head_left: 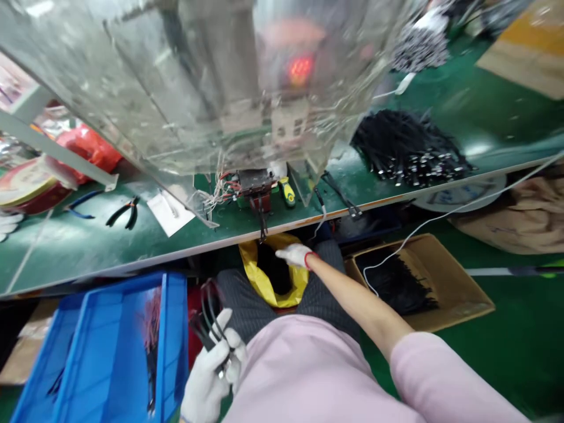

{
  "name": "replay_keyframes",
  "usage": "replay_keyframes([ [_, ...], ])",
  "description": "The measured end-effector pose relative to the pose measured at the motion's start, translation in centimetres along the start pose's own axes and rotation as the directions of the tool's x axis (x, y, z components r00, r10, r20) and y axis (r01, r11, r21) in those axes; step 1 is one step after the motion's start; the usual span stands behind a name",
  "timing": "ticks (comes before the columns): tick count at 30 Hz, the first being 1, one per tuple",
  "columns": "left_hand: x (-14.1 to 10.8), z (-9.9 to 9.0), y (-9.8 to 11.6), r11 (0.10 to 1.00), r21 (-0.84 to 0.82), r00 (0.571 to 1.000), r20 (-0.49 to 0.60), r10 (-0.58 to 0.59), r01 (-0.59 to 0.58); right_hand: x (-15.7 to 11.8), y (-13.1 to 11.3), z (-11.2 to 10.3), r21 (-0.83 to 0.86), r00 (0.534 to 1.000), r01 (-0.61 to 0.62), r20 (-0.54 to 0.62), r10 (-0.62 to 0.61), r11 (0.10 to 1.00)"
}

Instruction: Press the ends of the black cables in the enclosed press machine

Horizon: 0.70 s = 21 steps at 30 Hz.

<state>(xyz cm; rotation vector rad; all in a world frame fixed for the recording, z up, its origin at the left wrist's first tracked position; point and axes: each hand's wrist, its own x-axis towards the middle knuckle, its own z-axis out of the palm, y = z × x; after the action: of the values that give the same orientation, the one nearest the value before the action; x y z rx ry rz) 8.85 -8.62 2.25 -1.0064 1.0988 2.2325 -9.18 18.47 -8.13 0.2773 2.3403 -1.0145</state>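
Note:
My left hand (215, 364), in a white glove, is closed around several dark cables with metal ends, low at the left of my lap. My right hand (294, 255), gloved in white with a red cuff, is over the rim of a yellow bag (249, 273) between my legs; its fingers are blurred, and I cannot make out whether they hold anything. Above the bag, at the bench edge, black leads hang from a small dark device (254, 179). A yellow screwdriver (287, 192) lies beside the device.
A clear plastic cover (198, 117) leans over the green bench (229, 226). Black cables (409, 147) are heaped at the right, pliers (126, 212) lie left. Blue trays (106, 352) stand lower left, a cardboard box (453, 288) of black cables lower right.

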Motion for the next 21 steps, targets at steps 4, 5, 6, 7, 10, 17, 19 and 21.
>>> replay_keyframes([
  [4, 3.8, 4.9, 2.1, 0.977, -0.208, 0.963, 0.253, 0.096, -0.043, -4.5, -1.0, -1.1, -0.011, 0.99, 0.141, -0.024, -0.141, 0.99],
  [5, 4.8, 6.5, 2.8, 0.969, -0.244, 0.941, 0.317, 0.122, -0.043, -5.7, -1.3, -1.8, 0.027, 0.981, 0.193, -0.041, -0.192, 0.981],
  [6, 5.7, 8.0, 3.5, 0.962, -0.266, 0.92, 0.361, 0.151, -0.053, -7.0, -1.6, -2.8, 0.09, 0.972, 0.234, -0.058, -0.23, 0.968],
  [7, 6.6, 9.4, 4.1, 0.96, -0.269, 0.905, 0.388, 0.177, -0.072, -8.2, -2.0, -4.1, 0.171, 0.964, 0.265, -0.081, -0.254, 0.949],
  [10, 8.5, 13.1, 5.5, 0.963, -0.206, 0.87, 0.425, 0.25, -0.176, -10.5, -2.8, -9.4, 0.305, 0.936, 0.302, -0.277, -0.219, 0.903],
  [17, 9.8, 16.8, 5.5, 0.898, 0.14, 0.845, 0.424, 0.327, -0.418, -5.5, -3.4, -21.0, -0.206, 0.738, -0.04, -0.665, -0.11, 0.978],
  [19, 9.8, 16.7, 5.3, 0.854, 0.263, 0.859, 0.39, 0.331, -0.448, -3.2, -3.8, -21.7, -0.254, 0.747, -0.079, -0.656, -0.112, 0.964],
  [21, 9.6, 16.4, 5.1, 0.815, 0.368, 0.879, 0.348, 0.326, -0.448, -1.5, -4.1, -21.7, -0.244, 0.748, -0.066, -0.654, -0.113, 0.968],
])
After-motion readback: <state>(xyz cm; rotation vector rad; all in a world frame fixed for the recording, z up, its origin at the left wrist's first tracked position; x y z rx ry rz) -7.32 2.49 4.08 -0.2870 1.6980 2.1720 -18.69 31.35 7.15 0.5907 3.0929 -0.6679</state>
